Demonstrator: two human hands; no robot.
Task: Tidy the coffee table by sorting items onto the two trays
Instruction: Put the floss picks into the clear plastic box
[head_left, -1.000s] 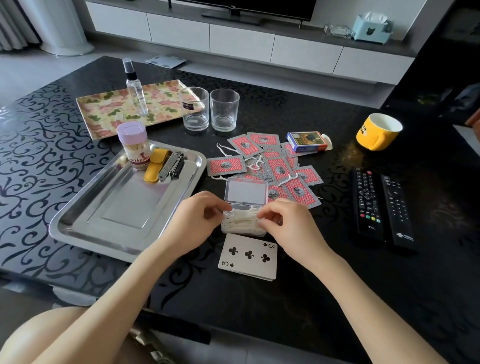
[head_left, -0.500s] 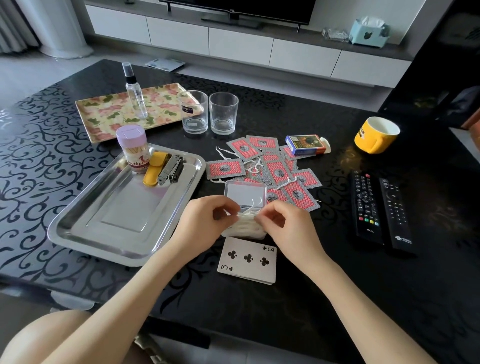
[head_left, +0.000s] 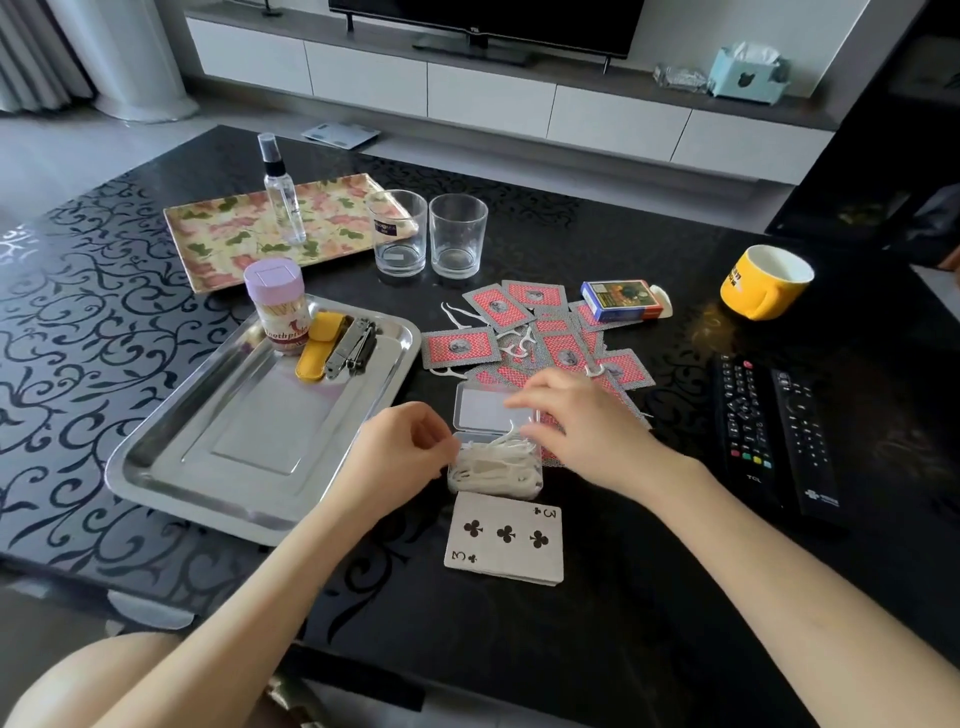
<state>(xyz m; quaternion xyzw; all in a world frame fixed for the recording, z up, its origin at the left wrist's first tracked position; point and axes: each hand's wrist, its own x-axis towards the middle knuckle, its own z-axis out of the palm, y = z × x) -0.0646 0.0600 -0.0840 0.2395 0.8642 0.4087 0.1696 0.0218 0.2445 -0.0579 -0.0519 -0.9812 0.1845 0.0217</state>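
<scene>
An open clear box of white floss picks (head_left: 493, 467) stands on the black table, its lid (head_left: 480, 410) tipped back. My left hand (head_left: 400, 457) grips the box's left edge with curled fingers. My right hand (head_left: 582, 421) reaches over the lid with fingers stretched out, holding nothing I can see. Loose floss picks (head_left: 519, 343) lie among scattered red-backed cards (head_left: 460, 348). The steel tray (head_left: 156, 467) at the left holds a toothpick jar (head_left: 278, 306), a yellow case (head_left: 317, 345) and nail clippers (head_left: 353, 345). The floral tray (head_left: 218, 234) behind it carries a spray bottle (head_left: 280, 197).
A face-up card stack (head_left: 506, 538) lies just in front of the box. Two glasses (head_left: 397, 234) (head_left: 457, 236) stand beside the floral tray. A card carton (head_left: 623, 300), a yellow mug (head_left: 763, 280) and two remotes (head_left: 743, 421) (head_left: 802, 441) are to the right.
My right hand left the floss box and moved forward over the lid toward the scattered cards. My left hand stayed at the box's left edge.
</scene>
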